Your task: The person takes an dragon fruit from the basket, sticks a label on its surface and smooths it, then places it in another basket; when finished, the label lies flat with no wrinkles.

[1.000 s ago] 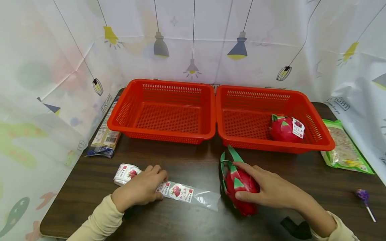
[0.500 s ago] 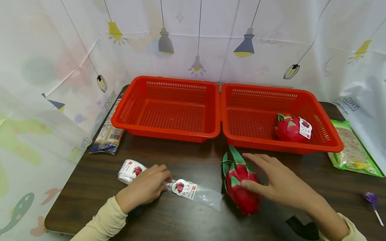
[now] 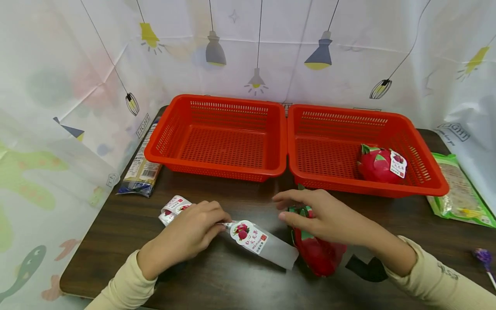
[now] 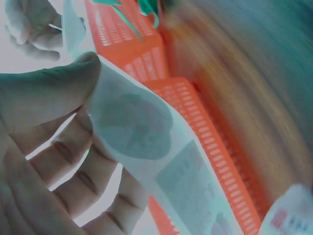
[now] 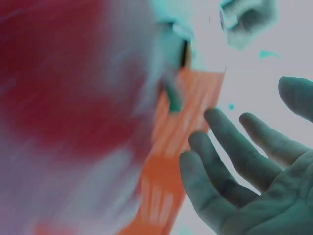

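Note:
My left hand [image 3: 190,230] pinches a clear strip of printed stickers [image 4: 132,122] between thumb and fingers, its free end lifted off the table. On that end sits a die-cut dragon fruit sticker [image 3: 249,237] with red lettering. The rest of the sticker roll [image 3: 174,206] lies behind the left hand. My right hand [image 3: 321,215] hovers with fingers spread and nothing in them, close to the strip's free end. Below it a red dragon fruit [image 3: 319,256] with green leaf tips lies on the table, partly covered by the hand.
Two red plastic baskets [image 3: 217,172] stand side by side at the back. The right one holds a dragon fruit [image 3: 376,165] bearing a sticker. Packaged food bags flank them, one printed bag [image 3: 141,172] left and a green-edged bag [image 3: 461,191] right. A purple lollipop [image 3: 482,256] lies far right.
My right hand has let go of the dragon fruit and moved left toward the strip. The left hand has raised the strip's end and shifted slightly right.

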A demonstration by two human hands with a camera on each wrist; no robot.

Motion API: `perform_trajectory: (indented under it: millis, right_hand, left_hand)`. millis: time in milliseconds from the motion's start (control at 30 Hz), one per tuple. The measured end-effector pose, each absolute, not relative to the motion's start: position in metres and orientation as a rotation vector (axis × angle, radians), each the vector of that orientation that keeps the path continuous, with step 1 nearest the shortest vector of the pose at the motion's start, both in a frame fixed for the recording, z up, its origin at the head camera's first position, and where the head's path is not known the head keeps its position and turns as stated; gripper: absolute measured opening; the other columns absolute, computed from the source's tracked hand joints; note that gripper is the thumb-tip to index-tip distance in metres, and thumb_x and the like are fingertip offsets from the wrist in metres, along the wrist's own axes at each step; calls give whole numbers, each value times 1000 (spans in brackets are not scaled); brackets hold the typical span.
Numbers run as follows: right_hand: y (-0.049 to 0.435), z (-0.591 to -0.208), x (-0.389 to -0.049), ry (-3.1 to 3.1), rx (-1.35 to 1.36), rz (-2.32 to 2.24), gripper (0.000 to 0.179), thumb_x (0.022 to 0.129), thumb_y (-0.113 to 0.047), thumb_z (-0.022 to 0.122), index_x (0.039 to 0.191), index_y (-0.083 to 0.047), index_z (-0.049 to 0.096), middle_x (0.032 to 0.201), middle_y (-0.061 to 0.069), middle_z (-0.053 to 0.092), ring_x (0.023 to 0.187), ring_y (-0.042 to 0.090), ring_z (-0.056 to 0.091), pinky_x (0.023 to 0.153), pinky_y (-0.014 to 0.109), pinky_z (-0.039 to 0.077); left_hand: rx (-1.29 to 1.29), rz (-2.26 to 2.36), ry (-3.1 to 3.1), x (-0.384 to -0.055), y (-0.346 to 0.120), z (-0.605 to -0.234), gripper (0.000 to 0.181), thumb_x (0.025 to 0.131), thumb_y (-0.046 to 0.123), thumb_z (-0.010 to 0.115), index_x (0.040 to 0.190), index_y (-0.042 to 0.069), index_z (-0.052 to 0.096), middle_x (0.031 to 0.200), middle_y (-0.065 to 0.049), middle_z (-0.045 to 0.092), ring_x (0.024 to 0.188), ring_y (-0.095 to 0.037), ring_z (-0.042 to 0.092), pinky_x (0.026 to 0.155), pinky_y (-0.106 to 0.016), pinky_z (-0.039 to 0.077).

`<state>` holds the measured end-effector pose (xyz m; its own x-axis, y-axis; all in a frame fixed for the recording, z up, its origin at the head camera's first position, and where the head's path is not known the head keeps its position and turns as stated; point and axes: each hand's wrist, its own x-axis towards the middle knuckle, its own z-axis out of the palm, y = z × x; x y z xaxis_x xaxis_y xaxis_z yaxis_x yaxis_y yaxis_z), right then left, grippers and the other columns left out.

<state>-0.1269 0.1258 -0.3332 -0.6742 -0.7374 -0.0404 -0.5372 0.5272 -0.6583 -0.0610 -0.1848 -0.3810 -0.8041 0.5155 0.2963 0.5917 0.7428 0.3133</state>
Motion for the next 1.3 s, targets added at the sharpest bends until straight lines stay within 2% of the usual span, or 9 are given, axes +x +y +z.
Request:
perform_trajectory:
  millis: [133,267,467,600,767,867,933,1067,1300]
  right_hand:
    - [103,-334,-129,2254,-1124,-904,38,102,-38,60,135,-20,62,117,-5,74,96,6,69,76,26,56]
    - [89,-339,-127,2152,-1111,-961,31,101,-29,65,128,-15,65,104,-5,77,88,5,70,74,25,56]
    - [84,-344,-123,2167,-1069,-1031,16,99,-20,68,114,-17,68,85,-8,74,79,6,67,68,24,54]
    - [85,-346,-121,2156,-1129,-1057,9,99,-20,67,108,-18,68,85,-9,73,77,6,64,68,26,54]
    - [83,-345,-114,2141,-1241,-1036,6,101,-23,64,105,-21,69,90,-10,72,78,2,62,70,25,55]
    - [83,-344,-109,2146,-1287,-1015,7,102,-24,64,106,-21,68,92,-11,72,79,-1,61,70,23,55]
    - [83,-344,-107,2156,-1314,-1012,7,101,-24,64,106,-20,68,92,-11,73,79,-2,61,70,22,55]
    - [83,-347,-105,2167,-1327,-1026,7,102,-22,63,106,-19,68,91,-10,72,80,-2,62,72,22,56]
    - [85,-350,-105,2225,-1339,-1081,4,100,-23,65,103,-24,67,100,-14,68,90,1,61,80,24,55]
  left_hand:
    - [-926,-663,-2685,-59,-182,-377,14,92,13,74,105,15,76,97,6,70,89,-10,64,80,-31,54]
    - [-941,-754,-2670,-58,-180,-374,13,93,14,74,106,14,76,97,6,70,88,-8,62,79,-28,54]
    - [-945,-864,-2712,-57,-180,-373,15,93,16,74,108,15,76,99,7,70,91,-7,61,80,-25,53]
    - [-962,-1113,-2810,-60,-187,-369,26,96,17,70,122,16,70,116,5,67,102,-9,60,86,-28,53]
    - [-1080,-1502,-2853,-79,-197,-360,33,104,19,57,136,12,63,132,-2,67,96,-7,61,83,-26,53]
    - [-1221,-1632,-2906,-96,-195,-364,31,105,19,55,132,8,66,122,-4,71,88,-6,62,79,-24,53]
    - [-1284,-1709,-2942,-104,-192,-368,27,105,18,56,125,6,69,107,-3,72,82,-5,61,74,-22,52]
    - [-1271,-1856,-2967,-109,-188,-378,15,102,16,61,106,5,71,81,2,62,66,-7,53,60,-20,46]
    - [-1153,-1840,-3036,-108,-185,-384,10,98,12,65,94,4,70,73,4,57,59,-7,50,54,-19,43]
